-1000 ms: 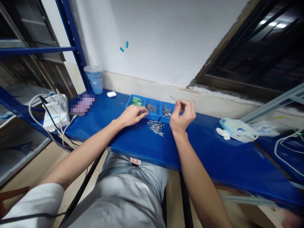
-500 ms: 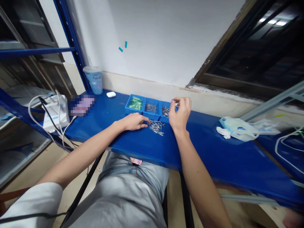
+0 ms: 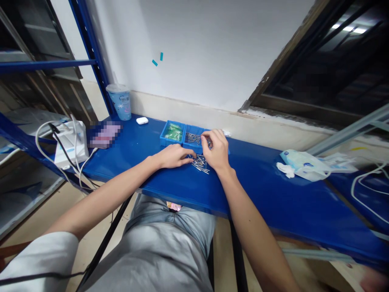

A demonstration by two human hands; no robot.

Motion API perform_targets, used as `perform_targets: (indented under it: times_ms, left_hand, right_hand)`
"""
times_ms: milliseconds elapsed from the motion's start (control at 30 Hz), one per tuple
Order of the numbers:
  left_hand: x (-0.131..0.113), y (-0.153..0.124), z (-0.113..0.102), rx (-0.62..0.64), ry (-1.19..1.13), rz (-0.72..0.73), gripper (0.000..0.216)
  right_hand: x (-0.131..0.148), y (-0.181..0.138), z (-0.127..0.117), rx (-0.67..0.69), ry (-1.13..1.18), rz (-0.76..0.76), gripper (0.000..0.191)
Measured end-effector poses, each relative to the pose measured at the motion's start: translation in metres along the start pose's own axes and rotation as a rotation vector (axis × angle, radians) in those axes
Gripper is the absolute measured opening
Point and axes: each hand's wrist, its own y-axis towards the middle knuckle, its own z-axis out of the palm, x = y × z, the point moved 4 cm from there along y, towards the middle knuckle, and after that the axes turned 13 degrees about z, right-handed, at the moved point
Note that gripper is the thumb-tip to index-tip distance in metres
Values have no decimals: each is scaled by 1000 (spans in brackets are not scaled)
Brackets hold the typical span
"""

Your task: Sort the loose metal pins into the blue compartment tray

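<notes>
Loose thin metal pieces, like nails or screws (image 3: 201, 165), lie heaped on the blue tabletop (image 3: 182, 182). At the heap's left edge is my left hand (image 3: 174, 156), thumb and forefinger curled close together on the pieces; what they pinch is too small to make out. Above the bins' front edge, my right hand (image 3: 216, 149) has its fingers curled to the thumb, and its contents are hidden. Behind the hands stand three joined blue bins: a left bin (image 3: 163, 140) with green packets, a middle bin (image 3: 190, 145) with metal pieces, and a right one mostly covered by my right hand.
A lidded blue cup (image 3: 120, 103) and a small white case (image 3: 142, 121) are at the back left. On the left are a white power strip (image 3: 71, 144) with cables and a pixelated pink item (image 3: 106, 134). A tissue pack (image 3: 304, 165) lies at right, beside crumpled tissue (image 3: 285, 170).
My right hand has moved left and slightly down, from the right bin's outer side to over the bins' front by the heap. My left hand has shifted slightly right.
</notes>
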Motion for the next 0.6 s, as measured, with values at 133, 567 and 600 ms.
perform_targets:
  times_ms: [133,567,600]
  left_hand:
    - [-12,4,9,56,88,53,35]
    - [-11,6,13,120,156,50,25]
    - [-10,5,13,113,152,50,25]
  right_hand:
    - [0,0,-1,-53,11,-42,16]
    - [0,-1,2,2,-6,-39,17]
    - [0,-1,2,5,-7,-39,17]
